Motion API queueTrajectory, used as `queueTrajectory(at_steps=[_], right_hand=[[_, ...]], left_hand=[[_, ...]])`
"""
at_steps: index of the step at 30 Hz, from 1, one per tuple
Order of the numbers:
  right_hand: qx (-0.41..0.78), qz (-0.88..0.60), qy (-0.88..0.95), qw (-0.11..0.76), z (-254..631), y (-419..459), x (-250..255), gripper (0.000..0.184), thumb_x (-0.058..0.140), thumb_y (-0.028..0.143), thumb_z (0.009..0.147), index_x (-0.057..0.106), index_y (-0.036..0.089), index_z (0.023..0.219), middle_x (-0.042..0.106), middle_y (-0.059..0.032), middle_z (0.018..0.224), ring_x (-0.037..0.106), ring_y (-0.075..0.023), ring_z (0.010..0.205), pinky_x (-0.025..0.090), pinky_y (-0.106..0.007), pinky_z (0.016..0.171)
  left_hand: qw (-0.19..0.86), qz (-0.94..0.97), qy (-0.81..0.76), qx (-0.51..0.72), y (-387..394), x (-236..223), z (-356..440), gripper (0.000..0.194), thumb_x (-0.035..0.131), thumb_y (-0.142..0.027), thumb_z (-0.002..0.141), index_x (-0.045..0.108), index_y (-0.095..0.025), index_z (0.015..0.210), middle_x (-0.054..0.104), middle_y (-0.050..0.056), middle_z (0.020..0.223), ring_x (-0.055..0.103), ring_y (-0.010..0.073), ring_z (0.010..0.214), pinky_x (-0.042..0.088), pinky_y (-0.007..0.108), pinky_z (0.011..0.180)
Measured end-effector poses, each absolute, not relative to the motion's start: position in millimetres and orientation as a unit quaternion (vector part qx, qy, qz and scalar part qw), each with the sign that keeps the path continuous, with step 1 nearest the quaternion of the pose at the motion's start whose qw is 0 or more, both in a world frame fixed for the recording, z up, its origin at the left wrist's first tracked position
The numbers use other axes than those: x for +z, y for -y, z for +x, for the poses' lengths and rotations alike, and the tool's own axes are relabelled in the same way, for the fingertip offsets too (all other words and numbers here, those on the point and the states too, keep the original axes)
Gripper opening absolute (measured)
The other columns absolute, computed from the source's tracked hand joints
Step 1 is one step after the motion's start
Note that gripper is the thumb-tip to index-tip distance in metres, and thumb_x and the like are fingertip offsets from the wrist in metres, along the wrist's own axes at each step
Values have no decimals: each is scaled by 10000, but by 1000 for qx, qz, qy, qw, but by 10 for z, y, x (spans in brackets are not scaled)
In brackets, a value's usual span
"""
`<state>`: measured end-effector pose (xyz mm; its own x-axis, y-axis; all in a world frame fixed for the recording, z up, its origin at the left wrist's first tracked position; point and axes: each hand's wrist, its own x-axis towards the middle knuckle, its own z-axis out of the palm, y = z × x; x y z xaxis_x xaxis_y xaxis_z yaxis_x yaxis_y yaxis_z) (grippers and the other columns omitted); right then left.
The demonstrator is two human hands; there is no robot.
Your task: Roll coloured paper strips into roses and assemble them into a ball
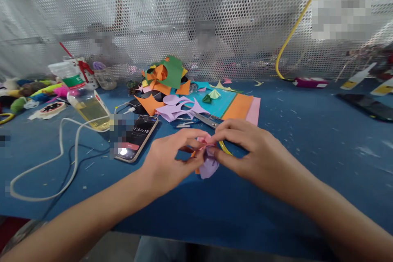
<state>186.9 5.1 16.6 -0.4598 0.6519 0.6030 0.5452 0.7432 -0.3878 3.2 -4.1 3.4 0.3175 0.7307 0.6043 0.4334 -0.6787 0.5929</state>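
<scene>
Pinched grip: left hand and right hand hold creased, rounded pink-and-lilac paper.

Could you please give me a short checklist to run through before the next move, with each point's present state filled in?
1. Left hand has the pink and purple paper: ok, pinched between fingers and thumb.
2. Right hand is at the same paper: ok, its fingertips meet it.
3. Paper's inner edges lie neatly together: cannot tell, the fingers cover them.
4. Scissors well away from the hands: not ok, they lie close beyond the right hand, which partly hides them.
5. White cable away from the hands: ok, it loops off to the left, past the phone.
</scene>
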Motion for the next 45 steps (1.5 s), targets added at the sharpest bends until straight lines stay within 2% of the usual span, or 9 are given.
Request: queueTrajectory(at_steps=[4,7,10,13,19,22,29,34,45], right_hand=[[105,-324,884,321,1959,-122,179,134,567,228,843,637,220,729,644,-9,778,605,-148,727,467,-293,670],[176,-324,873,320,1994,-140,200,150,565,281,858,667,235,757,646,1,803,605,-127,723,464,-263,658],[236,-336,855,317,2009,-122,229,140,575,277,853,679,248,764,645,13,812,601,-111,711,464,-243,647],[258,-351,840,323,2004,-83,254,111,605,270,830,683,252,752,650,18,811,596,-112,712,459,-240,643],[291,-400,799,342,1937,-23,268,121,643,224,750,660,238,631,638,27,698,555,-128,641,434,-263,597],[313,-420,788,323,1929,-14,279,128,640,245,741,646,230,614,633,27,696,552,-131,652,425,-268,606],[334,-419,784,313,1960,-5,269,141,640,280,737,628,247,601,605,45,661,541,-134,648,397,-280,614],[341,-411,782,321,1961,-6,249,137,648,291,743,621,255,613,601,49,682,541,-126,662,389,-269,581],[321,-386,804,318,1973,-14,240,116,642,275,770,638,259,655,614,50,705,551,-120,674,412,-257,598]], left_hand=[[313,762,-382,419,-14,75,-2,204,689,-151,734,641,-189,928,737,4,721,715,153,637,579,180,535],[451,713,-370,389,-68,125,-46,226,716,-148,716,641,-182,927,754,28,758,726,183,704,594,207,580],[515,678,-361,381,-86,174,-76,193,718,-163,726,653,-188,906,756,32,758,724,185,662,585,207,515],[498,680,-359,401,-60,200,-79,149,711,-174,740,666,-195,881,753,20,738,715,169,621,575,201,490],[306,785,-337,419,-9,165,-86,127,652,-147,790,710,-225,873,739,21,855,701,141,730,553,170,528],[259,815,-288,430,-21,164,-89,155,637,-88,779,716,-203,847,728,33,918,688,126,769,553,154,555],[403,768,-313,387,-63,205,-69,103,738,-116,700,731,-186,775,725,23,848,690,131,706,574,156,511],[508,714,-299,376,-94,195,-79,150,686,-59,737,738,-197,766,724,5,844,681,107,622,595,157,491],[546,700,-303,348,-118,194,-97,135,660,-75,765,728,-191,768,716,17,850,689,126,671,600,169,479]])
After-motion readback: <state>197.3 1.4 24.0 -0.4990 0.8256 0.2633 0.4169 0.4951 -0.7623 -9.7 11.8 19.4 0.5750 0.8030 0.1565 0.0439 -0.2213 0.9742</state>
